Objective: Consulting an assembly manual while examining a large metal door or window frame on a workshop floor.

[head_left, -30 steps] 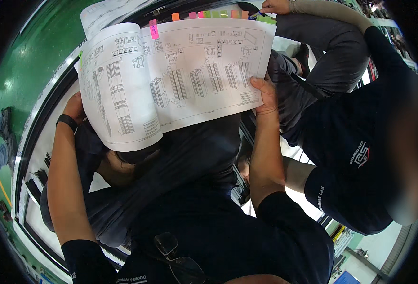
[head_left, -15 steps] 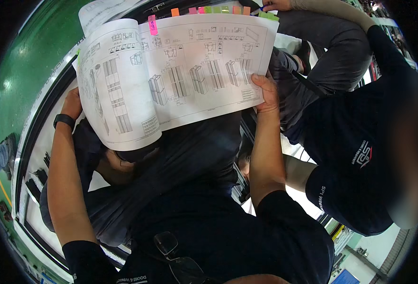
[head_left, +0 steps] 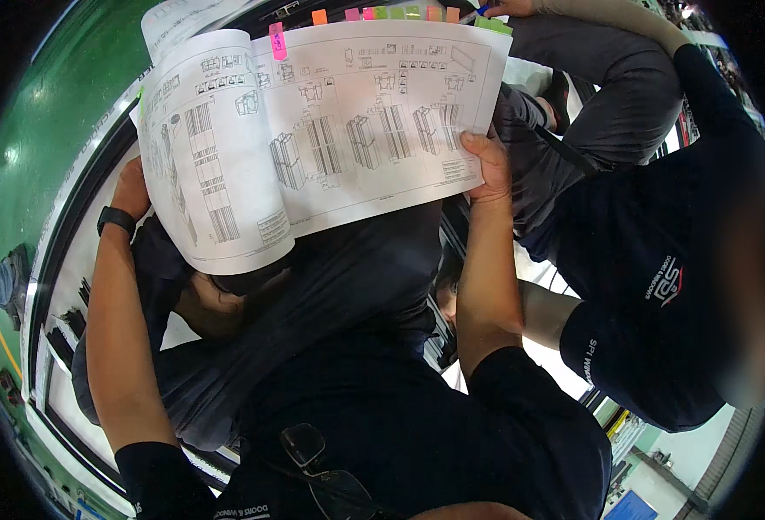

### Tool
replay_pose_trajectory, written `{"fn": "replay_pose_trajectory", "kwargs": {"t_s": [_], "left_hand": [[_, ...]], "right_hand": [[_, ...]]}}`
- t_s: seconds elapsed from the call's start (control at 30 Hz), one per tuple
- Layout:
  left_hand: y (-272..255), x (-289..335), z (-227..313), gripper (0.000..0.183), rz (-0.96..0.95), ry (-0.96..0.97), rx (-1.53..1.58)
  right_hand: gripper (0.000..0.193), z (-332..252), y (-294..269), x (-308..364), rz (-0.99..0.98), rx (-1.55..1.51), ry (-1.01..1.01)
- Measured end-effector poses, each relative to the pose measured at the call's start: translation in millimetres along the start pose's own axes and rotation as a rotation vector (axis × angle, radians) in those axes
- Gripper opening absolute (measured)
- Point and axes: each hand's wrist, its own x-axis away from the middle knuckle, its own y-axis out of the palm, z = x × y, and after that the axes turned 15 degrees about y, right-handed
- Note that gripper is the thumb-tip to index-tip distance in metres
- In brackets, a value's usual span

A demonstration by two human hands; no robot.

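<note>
A booklet of technical drawings (head_left: 348, 186) lies open across my lap, its left pages curling over. Coloured tabs (head_left: 352, 16) stick out along its top edge. My right hand (head_left: 490, 168) grips the booklet's lower right corner, thumb on top of the page and fingers beneath. At the left edge, my left hand (head_left: 131, 188), with a black band on the wrist, is closed on the booklet's side; its fingers are mostly hidden behind the pages. Glasses (head_left: 322, 468) hang at the front of my dark shirt.
To my right sits a co-worker (head_left: 651, 217) in a dark shirt, a hand (head_left: 509, 8) with a blue pen-like thing close to the booklet's top right corner. A black frame (head_left: 62, 212) curves along my left. Beyond it, a foot (head_left: 10, 277) stands on the green floor (head_left: 36, 130).
The booklet has shifted very slightly, its top edge a touch higher. Both my hands keep their places on it.
</note>
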Motion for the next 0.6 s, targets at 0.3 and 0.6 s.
{"fn": "replay_pose_trajectory", "kwargs": {"t_s": [0.3, 0.6], "left_hand": [[2.1, -2.0, 2.1, 0.023, -0.012, 0.003, 0.031], [4.6, 0.7, -4.6, 0.022, 0.019, 0.087, 0.000]], "right_hand": [[0.067, -3.0, 2.2, 3.6, 0.012, -0.017, 0.022], [0.064, -2.5, 2.0, 2.9, -0.043, -0.058, 0.022]]}}
